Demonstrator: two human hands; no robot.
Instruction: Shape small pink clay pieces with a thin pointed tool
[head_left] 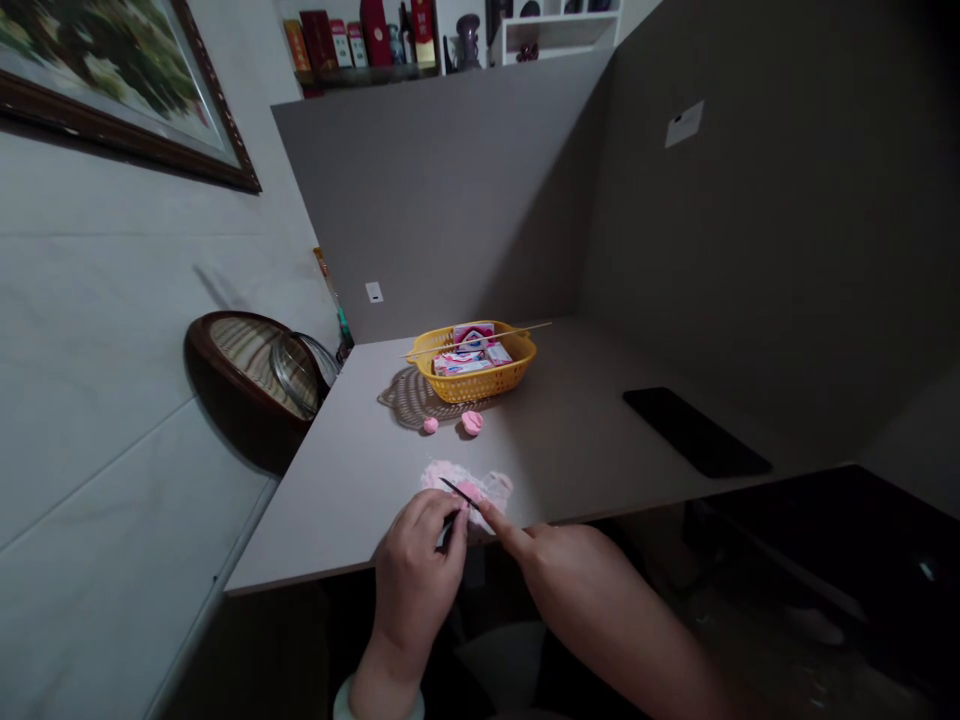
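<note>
My left hand (416,545) is closed at the table's front edge, its fingertips pinching a small pink piece (464,504). My right hand (544,548) is closed on a thin dark knife (459,491), with the index finger stretched along it. The blade points up and left across the pink piece; most of the handle is hidden. Under my fingertips lie pale pink shavings (444,473), spread over the tabletop. Farther back rest a small round pink lump (430,425) and a larger carved pink lump (472,423), apart from both hands.
A yellow basket (487,383) with printed boxes (474,338) stands at the back, a thin stick (517,332) across its rim. A black flat object (694,432) lies at the right. Grey panels (465,200) enclose the table's back and right; a brown-rimmed round object (240,400) leans at the left.
</note>
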